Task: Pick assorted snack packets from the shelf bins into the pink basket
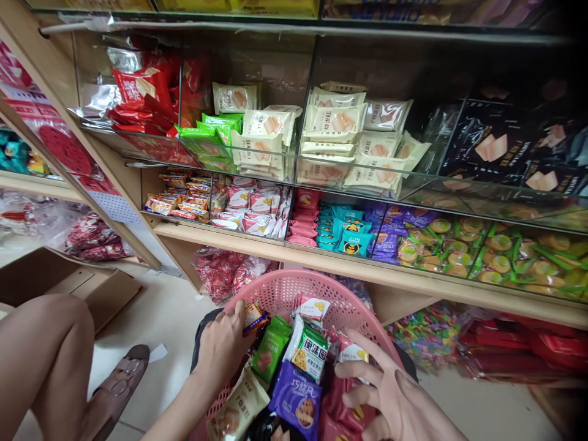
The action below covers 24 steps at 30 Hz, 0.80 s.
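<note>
A pink perforated plastic basket [294,283] stands before me, full of mixed wrapped snacks. At its left side, my left hand [223,337] is closed, its fingertips on a small orange and blue snack packet [254,317]. My right hand [383,386] is open, with fingers spread over the snacks on the right, near a white and red packet [351,350]. Between my hands lie a green cake packet [272,349], a green and white packet [310,352] and a purple cookie packet [296,398]. A cream cake packet [241,404] leans at the lower left.
A wooden shelf [275,245] with glass-fronted compartments holds sorted snacks, including cream packets [335,119], teal packets [351,236] and black packets [496,147]. Bagged red sweets [218,272] sit beneath. At left are a cardboard box [101,294] and another person's bent leg [46,355].
</note>
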Each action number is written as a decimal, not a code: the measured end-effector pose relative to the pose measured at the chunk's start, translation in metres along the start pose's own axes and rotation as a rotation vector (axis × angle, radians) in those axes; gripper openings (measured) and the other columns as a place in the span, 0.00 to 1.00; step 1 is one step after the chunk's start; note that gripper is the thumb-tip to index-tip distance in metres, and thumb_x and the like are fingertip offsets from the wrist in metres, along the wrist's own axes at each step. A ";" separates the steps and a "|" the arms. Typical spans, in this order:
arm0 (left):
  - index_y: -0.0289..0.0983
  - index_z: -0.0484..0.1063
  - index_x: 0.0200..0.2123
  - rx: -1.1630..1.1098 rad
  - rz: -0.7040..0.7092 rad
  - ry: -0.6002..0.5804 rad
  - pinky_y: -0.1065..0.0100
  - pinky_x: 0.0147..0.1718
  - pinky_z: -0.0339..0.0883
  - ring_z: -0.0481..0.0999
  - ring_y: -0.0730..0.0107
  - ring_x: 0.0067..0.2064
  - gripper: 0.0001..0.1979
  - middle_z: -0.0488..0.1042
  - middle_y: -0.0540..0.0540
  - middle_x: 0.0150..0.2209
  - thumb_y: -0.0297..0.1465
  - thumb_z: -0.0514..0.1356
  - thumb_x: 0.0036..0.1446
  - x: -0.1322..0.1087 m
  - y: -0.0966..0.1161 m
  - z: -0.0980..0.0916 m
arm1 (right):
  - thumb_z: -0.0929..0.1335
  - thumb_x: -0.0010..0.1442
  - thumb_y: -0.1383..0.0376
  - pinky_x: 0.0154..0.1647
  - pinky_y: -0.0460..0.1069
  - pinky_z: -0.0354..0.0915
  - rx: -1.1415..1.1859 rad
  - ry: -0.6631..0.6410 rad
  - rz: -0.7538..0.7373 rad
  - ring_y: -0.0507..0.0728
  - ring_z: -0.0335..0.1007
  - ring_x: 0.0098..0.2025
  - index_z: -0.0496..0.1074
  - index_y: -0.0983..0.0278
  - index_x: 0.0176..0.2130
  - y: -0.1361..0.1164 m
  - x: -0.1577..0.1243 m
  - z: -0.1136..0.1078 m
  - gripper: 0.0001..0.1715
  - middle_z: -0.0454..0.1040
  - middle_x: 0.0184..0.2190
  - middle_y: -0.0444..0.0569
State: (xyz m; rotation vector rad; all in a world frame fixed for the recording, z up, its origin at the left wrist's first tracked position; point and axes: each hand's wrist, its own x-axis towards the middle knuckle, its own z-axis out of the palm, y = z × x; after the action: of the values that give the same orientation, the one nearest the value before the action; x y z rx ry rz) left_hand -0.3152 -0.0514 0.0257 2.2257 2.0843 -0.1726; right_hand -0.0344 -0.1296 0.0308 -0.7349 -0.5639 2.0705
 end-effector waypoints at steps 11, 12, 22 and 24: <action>0.34 0.58 0.52 -0.049 -0.026 0.061 0.63 0.30 0.67 0.74 0.54 0.43 0.17 0.71 0.40 0.43 0.33 0.48 0.61 -0.006 0.001 -0.002 | 0.60 0.62 0.55 0.36 0.52 0.70 -0.010 0.064 -0.042 0.58 0.69 0.43 0.56 0.55 0.60 -0.003 -0.005 -0.013 0.28 0.70 0.47 0.54; 0.34 0.58 0.52 -0.048 -0.030 0.073 0.63 0.31 0.67 0.74 0.54 0.44 0.17 0.71 0.39 0.43 0.32 0.48 0.61 -0.005 0.000 -0.001 | 0.61 0.62 0.54 0.36 0.52 0.70 -0.008 0.073 -0.049 0.58 0.69 0.42 0.56 0.54 0.60 -0.003 -0.005 -0.014 0.28 0.70 0.47 0.54; 0.36 0.62 0.45 -0.078 0.013 0.110 0.63 0.32 0.65 0.75 0.56 0.40 0.14 0.73 0.41 0.39 0.37 0.46 0.63 -0.005 -0.002 -0.003 | 0.63 0.60 0.54 0.35 0.52 0.70 0.008 0.152 -0.067 0.59 0.70 0.42 0.60 0.55 0.57 0.000 -0.007 -0.017 0.27 0.71 0.46 0.54; 0.36 0.63 0.42 -0.055 0.007 0.115 0.62 0.32 0.65 0.75 0.55 0.40 0.14 0.72 0.42 0.38 0.38 0.46 0.63 -0.006 -0.001 -0.007 | 0.63 0.59 0.54 0.36 0.52 0.70 0.016 0.147 -0.066 0.58 0.70 0.41 0.62 0.54 0.56 0.000 -0.007 -0.018 0.26 0.71 0.46 0.54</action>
State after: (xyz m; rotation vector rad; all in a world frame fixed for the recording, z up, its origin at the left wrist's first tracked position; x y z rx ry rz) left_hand -0.3168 -0.0564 0.0333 2.2616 2.1089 0.0137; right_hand -0.0187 -0.1330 0.0195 -0.8403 -0.4819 1.9401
